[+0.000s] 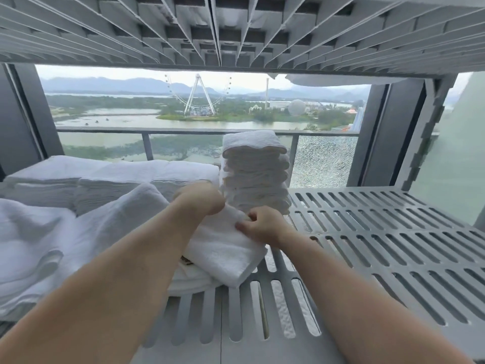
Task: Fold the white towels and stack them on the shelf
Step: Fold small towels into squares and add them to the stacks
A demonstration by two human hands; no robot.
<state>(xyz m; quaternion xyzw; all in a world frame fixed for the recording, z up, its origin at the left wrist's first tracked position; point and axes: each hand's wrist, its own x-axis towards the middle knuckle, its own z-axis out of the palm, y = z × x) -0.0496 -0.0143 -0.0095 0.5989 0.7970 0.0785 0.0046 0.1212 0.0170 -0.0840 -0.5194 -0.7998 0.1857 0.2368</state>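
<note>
Mid-frame, pinching the far edge of a folded towel [225, 254] with the right hand [262, 226], fingers curled tight on the cloth, and gripping its far left corner with the left hand [200, 198], fist closed over the fold. Lying tilted on a few flat towels [191, 283] on the slatted shelf [380, 232], just in front of a tall stack [256, 174] at centre. Left of that, low piles [110, 177] and a loose towel [36, 232] at the left edge; beyond the glass, at upper centre, a Ferris wheel [198, 94].
</note>
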